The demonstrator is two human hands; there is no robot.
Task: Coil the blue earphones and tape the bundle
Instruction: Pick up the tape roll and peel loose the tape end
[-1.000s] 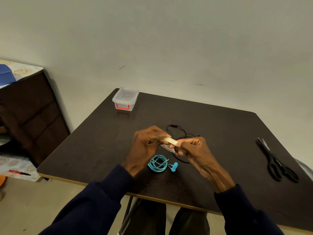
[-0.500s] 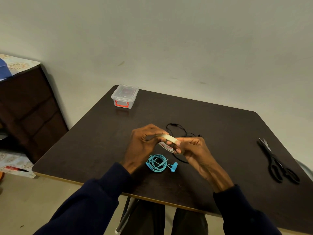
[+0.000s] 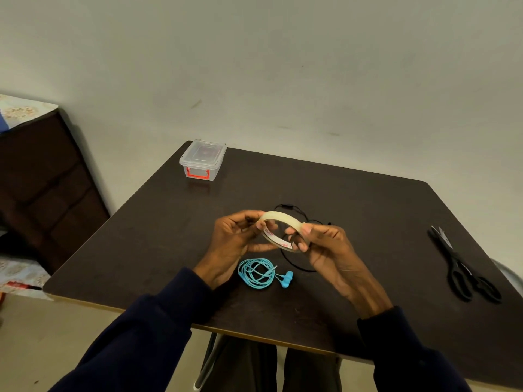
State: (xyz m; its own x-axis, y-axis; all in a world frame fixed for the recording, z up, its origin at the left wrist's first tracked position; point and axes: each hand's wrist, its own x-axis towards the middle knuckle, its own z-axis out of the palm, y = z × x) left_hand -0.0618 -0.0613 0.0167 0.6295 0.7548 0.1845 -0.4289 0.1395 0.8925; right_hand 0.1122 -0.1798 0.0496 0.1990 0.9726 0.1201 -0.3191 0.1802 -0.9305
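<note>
The blue earphones [image 3: 258, 272] lie coiled in a loose round bundle on the dark table [image 3: 368, 210], their two earbuds sticking out to the right. Just above them I hold a pale roll of tape [image 3: 280, 217] in the air with both hands. My left hand [image 3: 235, 239] pinches the roll's left side between thumb and fingers. My right hand [image 3: 322, 244] grips its right side, thumb on the outer face. Neither hand touches the earphones.
A black cable [image 3: 294, 213] lies on the table behind my hands. Black scissors [image 3: 464, 267] rest near the right edge. A clear lidded box with a red clasp [image 3: 202, 159] stands at the far left corner. A dark cabinet [image 3: 42, 188] is left of the table.
The tape roll has turned in my hands so its ring now faces the camera more openly. Both hands stay above the coiled earphones.
</note>
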